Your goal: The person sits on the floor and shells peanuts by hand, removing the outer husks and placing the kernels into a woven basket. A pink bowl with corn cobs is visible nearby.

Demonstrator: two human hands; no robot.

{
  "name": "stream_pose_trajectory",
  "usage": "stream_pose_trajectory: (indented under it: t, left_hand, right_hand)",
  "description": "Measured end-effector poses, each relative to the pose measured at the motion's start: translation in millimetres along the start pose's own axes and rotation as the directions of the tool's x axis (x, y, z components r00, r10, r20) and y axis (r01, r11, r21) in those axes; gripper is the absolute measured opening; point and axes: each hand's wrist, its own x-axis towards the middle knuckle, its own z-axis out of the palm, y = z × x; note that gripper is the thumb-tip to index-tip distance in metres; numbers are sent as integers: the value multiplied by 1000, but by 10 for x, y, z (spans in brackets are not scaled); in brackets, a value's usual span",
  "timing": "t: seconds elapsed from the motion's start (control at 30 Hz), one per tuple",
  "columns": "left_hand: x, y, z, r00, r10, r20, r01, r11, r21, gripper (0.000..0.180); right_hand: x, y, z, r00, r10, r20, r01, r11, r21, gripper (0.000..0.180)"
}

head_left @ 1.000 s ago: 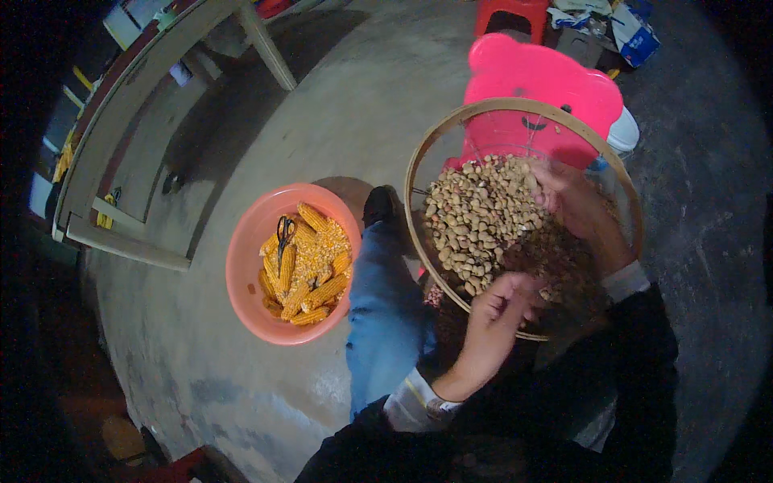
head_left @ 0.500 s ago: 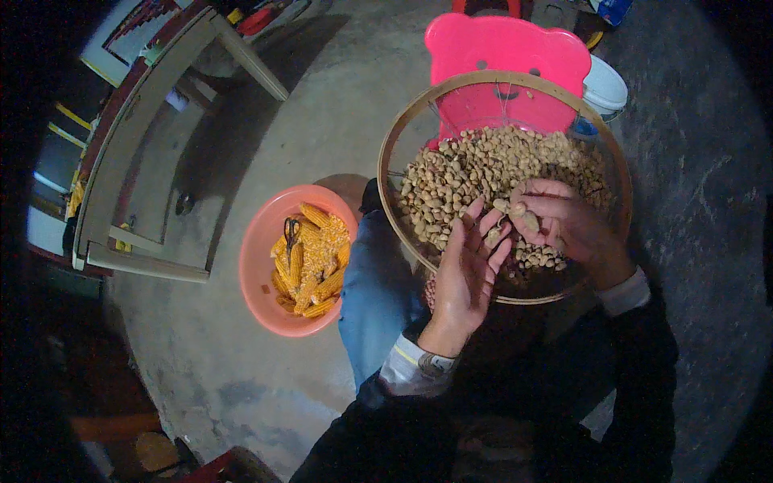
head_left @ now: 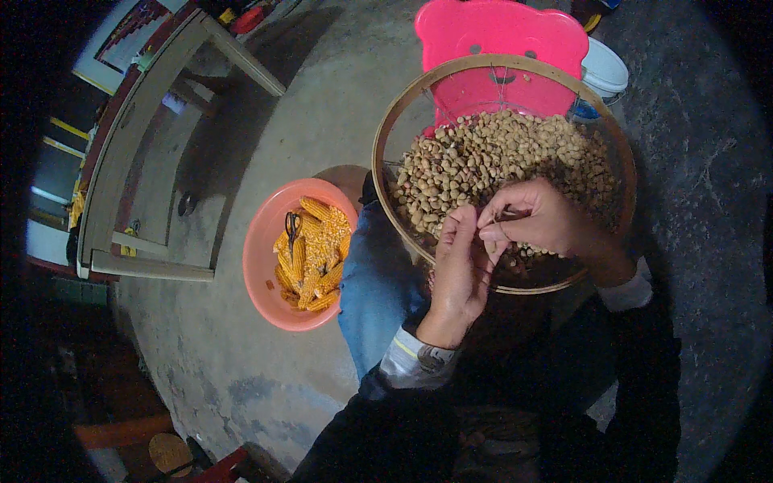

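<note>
Both hands over the round sieve, picking at peanuts.

Sieve sits on the lap, w/ a pink chair behind it. Right hand pinches sth small, can't tell what. Left hand curled beside it, fingertips touching. Pink basin of corn cobs on floor, left of knee.

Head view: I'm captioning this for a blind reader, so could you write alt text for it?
A person's left hand and right hand meet, fingertips together, over a round wooden-rimmed sieve of small tan nuts on their lap. To the left, an orange plastic bowl of yellow corn cobs sits on the concrete floor; a pink plastic stool stands beyond.
</note>
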Motion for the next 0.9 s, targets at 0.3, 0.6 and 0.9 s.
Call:
stream_pose_trajectory:
  t: [0.3, 0.6, 0.9]
  left_hand:
    - [3, 43, -61, 987, -138, 81, 151, 968, -199, 10]
    - [-37, -5, 154, 987, -144, 77, 119, 958, 262, 15]
    - [-37, -121, 107, 987, -19, 159, -52, 899, 435, 17]
  right_hand:
    - [59, -162, -55, 923, 114, -367, 15, 944, 330, 49]
    - [196, -57, -9, 893, 34, -449, 215, 844, 492, 78]
    - [109, -66, 171, 889, -66, -454, 208, 940, 270, 72]
